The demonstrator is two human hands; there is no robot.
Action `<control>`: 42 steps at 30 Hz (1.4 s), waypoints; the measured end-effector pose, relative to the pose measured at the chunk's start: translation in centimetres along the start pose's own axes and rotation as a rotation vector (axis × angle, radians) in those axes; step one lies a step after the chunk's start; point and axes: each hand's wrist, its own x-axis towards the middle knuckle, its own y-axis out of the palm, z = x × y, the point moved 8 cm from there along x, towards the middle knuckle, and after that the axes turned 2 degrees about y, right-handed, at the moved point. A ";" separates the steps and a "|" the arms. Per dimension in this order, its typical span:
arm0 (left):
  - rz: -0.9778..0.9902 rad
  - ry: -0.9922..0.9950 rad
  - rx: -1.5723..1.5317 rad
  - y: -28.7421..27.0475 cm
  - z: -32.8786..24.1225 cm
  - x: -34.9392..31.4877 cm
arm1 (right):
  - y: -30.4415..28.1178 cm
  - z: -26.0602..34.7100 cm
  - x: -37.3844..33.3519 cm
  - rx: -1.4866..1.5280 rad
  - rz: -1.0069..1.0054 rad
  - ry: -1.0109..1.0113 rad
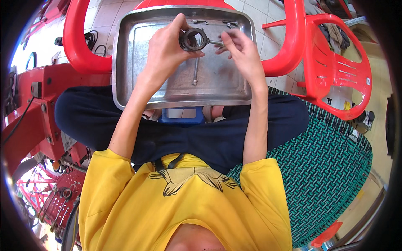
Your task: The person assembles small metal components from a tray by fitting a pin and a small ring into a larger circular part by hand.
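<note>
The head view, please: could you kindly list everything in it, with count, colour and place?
metal tray: one, silver, on the person's lap
ring-shaped part: one, dark metal, in the left hand's grip over the tray
metal rod: one, grey, lying in the tray
small tools: a few, grey, at the tray's far edge
plastic chairs: two, red, beyond and right of the tray
woven seat: one, green, right
red frame: one, left
left hand: one
right hand: one, pinching a thin pin at the ring

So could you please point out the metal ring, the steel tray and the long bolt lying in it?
metal ring (193, 39), head view, dark outer band.
steel tray (125, 62), head view, left wall.
long bolt (195, 72), head view, mid-shaft.
</note>
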 end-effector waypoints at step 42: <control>-0.017 0.002 -0.011 0.0 0.1 -0.3 | 0.1 -0.8 0.1 0.093 -0.020 0.050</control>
